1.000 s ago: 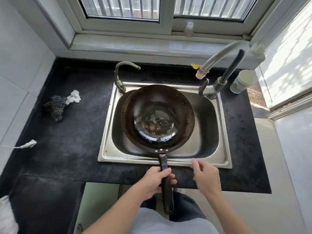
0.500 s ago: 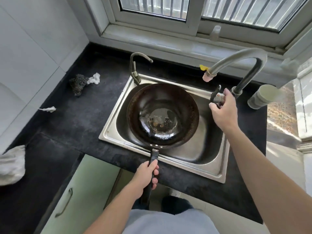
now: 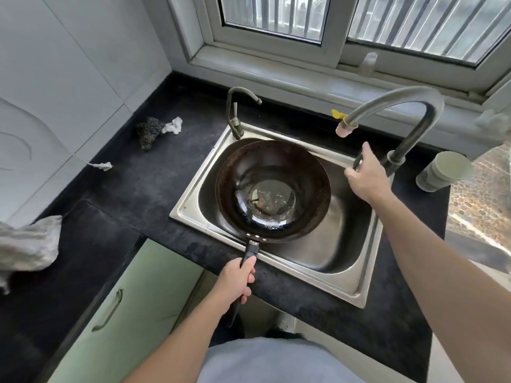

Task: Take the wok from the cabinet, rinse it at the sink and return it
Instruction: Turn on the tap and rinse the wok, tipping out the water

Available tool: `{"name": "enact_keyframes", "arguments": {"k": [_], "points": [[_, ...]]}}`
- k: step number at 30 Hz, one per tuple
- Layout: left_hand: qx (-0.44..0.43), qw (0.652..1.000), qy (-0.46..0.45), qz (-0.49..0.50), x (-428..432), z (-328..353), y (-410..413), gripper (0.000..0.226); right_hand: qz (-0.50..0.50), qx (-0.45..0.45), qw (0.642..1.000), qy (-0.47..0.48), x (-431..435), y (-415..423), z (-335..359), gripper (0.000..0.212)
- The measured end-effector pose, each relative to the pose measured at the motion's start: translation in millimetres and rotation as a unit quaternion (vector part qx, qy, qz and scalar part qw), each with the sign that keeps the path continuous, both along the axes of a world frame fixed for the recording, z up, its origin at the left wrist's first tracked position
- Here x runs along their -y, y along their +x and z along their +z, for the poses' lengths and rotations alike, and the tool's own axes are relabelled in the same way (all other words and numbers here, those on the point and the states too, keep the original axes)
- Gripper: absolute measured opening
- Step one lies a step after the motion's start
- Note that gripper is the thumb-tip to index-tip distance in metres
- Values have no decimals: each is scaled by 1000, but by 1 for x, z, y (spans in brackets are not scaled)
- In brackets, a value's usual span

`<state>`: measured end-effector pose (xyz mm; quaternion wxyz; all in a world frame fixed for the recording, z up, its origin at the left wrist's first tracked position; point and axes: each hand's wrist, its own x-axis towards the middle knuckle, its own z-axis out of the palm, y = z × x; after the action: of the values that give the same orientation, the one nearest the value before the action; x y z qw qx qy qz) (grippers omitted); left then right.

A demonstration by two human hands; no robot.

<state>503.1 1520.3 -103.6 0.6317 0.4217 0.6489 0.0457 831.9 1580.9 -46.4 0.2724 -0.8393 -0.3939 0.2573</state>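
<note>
A dark round wok with a worn, rusty bottom sits over the left part of the steel sink. Its black handle points toward me, and my left hand is closed around that handle at the counter's front edge. My right hand grips the black lever at the base of the tall curved faucet, whose pink-tipped spout hangs above and to the right of the wok. No water shows at the spout.
A small second tap stands at the sink's back left corner. On the black counter lie a scouring pad, paper scraps and a grey cloth. A pale cup stands right of the faucet. A green cabinet door is below.
My right hand left the sink's front edge and went up to the faucet lever, where it now grips. The view swung so the sink appears angled. The wok stays held over the sink.
</note>
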Motion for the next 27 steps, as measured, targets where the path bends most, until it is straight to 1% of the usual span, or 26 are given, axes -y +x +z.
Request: {"name": "enact_keyframes", "arguments": {"k": [13, 27], "points": [[1, 1000, 0, -12, -1, 1, -1, 32, 38, 29, 999, -7, -3, -2, -4, 76], [-1, 1000, -2, -23, -3, 2, -2, 32, 29, 18, 999, -5, 3, -4, -4, 79]]}}
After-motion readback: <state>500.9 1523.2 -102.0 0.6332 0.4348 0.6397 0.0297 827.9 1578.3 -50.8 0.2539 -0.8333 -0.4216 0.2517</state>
